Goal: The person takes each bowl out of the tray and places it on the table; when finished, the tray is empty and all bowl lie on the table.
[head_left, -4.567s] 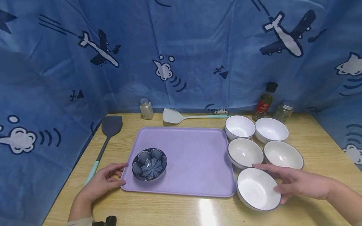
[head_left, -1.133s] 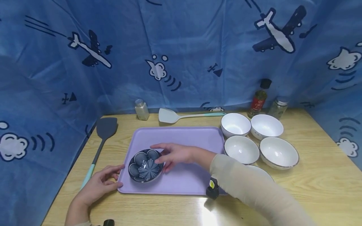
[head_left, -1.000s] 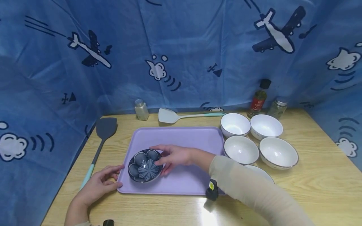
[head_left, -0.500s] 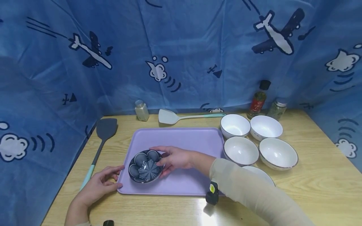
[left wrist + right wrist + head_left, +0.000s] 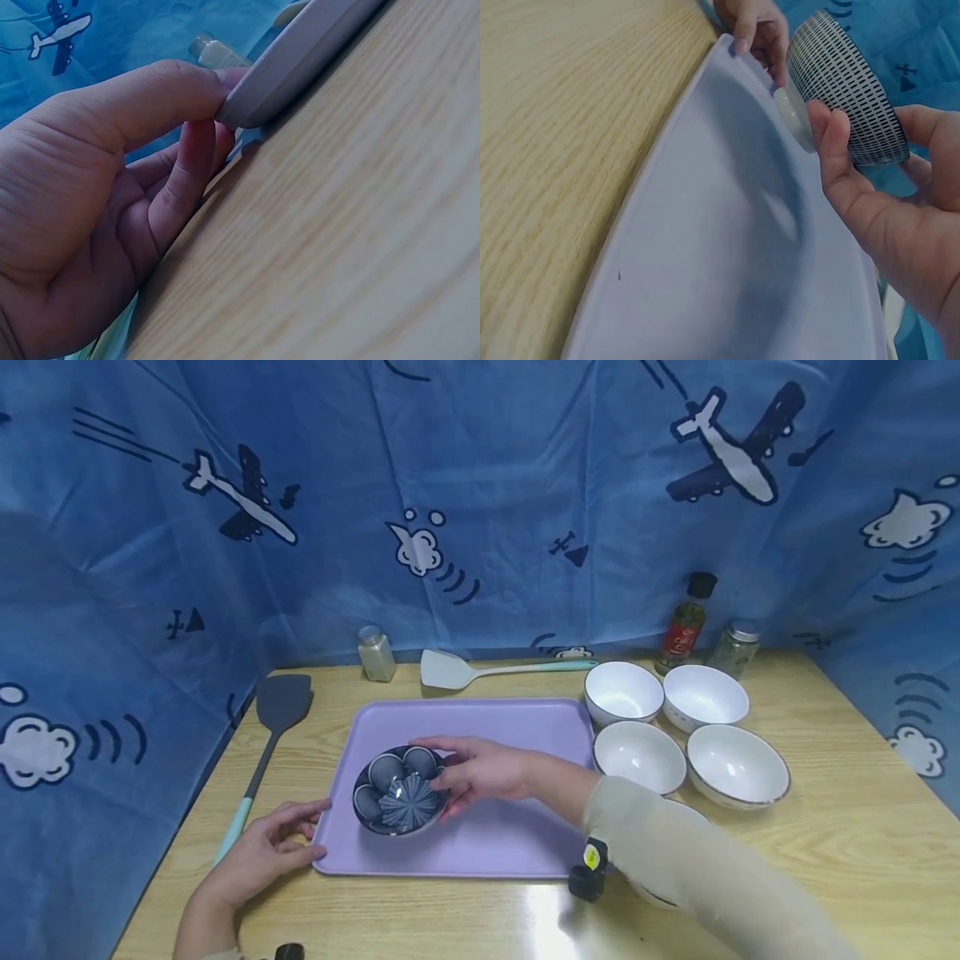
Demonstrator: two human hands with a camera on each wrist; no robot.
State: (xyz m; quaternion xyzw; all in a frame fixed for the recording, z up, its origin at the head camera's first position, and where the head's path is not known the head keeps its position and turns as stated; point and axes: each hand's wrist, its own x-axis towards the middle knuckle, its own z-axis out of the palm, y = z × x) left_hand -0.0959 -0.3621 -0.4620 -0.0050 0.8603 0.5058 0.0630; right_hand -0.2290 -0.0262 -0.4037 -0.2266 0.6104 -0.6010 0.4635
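A dark blue patterned bowl (image 5: 400, 791) hangs tilted just above the purple tray (image 5: 517, 731). My right hand (image 5: 452, 777) grips its right rim, thumb on top and fingers below. In the right wrist view the bowl's striped outside (image 5: 847, 94) and white foot are clear of the tray (image 5: 727, 247). My left hand (image 5: 273, 846) pinches the tray's front left corner. The left wrist view shows thumb and fingers (image 5: 196, 142) closed on the tray edge (image 5: 300, 67). Several white bowls (image 5: 639, 758) stand to the right of the tray, one partly hidden under my right forearm.
A dark spatula (image 5: 279, 710) lies left of the tray and a white spatula (image 5: 450, 670) behind it. A shaker (image 5: 375, 652), a sauce bottle (image 5: 686, 627) and a jar (image 5: 735, 647) stand along the blue curtain. The wooden table (image 5: 847, 843) ends at the curtain.
My right hand left the nearest white bowl, reached across to the blue bowl, closed on its rim and lifted it slightly up and right. The left hand stayed on the tray corner.
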